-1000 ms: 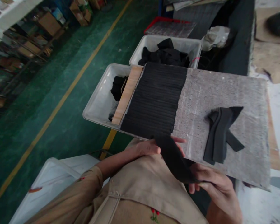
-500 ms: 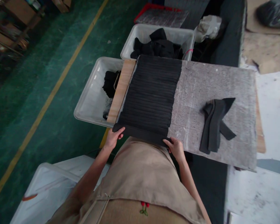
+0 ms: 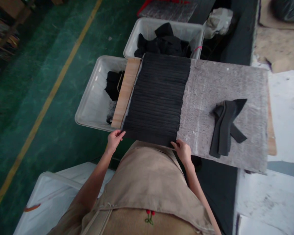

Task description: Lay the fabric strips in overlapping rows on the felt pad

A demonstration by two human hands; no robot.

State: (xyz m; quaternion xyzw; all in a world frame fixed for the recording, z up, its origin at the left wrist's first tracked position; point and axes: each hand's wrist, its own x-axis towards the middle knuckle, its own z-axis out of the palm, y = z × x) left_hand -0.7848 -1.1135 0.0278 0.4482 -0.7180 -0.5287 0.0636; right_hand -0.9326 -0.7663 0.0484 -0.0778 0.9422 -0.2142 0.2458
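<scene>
Yep, your left fingers [image 3: 121, 134] and right fingers [image 3: 175, 144] pinch black strip [image 3: 149, 136] at ends: best spots, probably light, floppy.

Your apron [image 3: 149, 176] is plain tan, with a red-and-green cherry motif [image 3: 150, 218] at bottom centre. At mid-frame your packed strips [image 3: 159, 94] are black, finely lined crosswise; right of centre, your board [image 3: 225, 81] is mottled grey. Upper left, a yellow line [image 3: 55, 86] crosses green floor [image 3: 39, 75].
</scene>
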